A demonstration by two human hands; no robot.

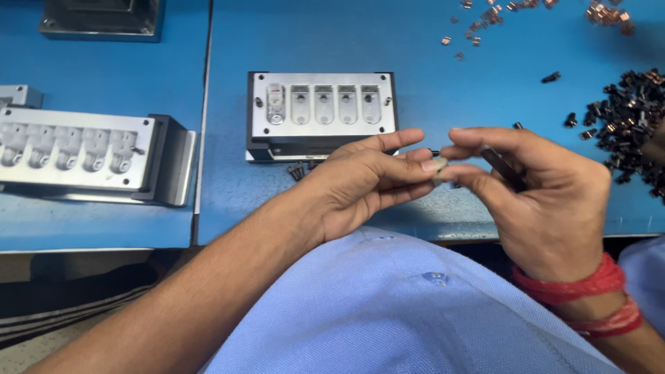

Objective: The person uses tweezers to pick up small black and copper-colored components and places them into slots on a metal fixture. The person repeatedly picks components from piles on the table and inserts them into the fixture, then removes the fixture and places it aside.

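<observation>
My left hand [370,181] and my right hand [533,190] meet at the fingertips in front of me, pinching a tiny pale part [439,168] between them. My right hand also carries a thin dark tool [504,168] across its palm. Just beyond the hands stands a metal fixture block [322,111] with a row of several pockets; its leftmost pocket [276,104] holds a part, the others look bare. Two small black pieces [299,170] lie at the block's front edge.
A second, longer metal fixture [90,158] sits on the left blue table [104,228]. A heap of small black parts [627,114] lies at the right, scattered copper pieces [485,19] at the back right. Another dark block [104,17] stands at the back left.
</observation>
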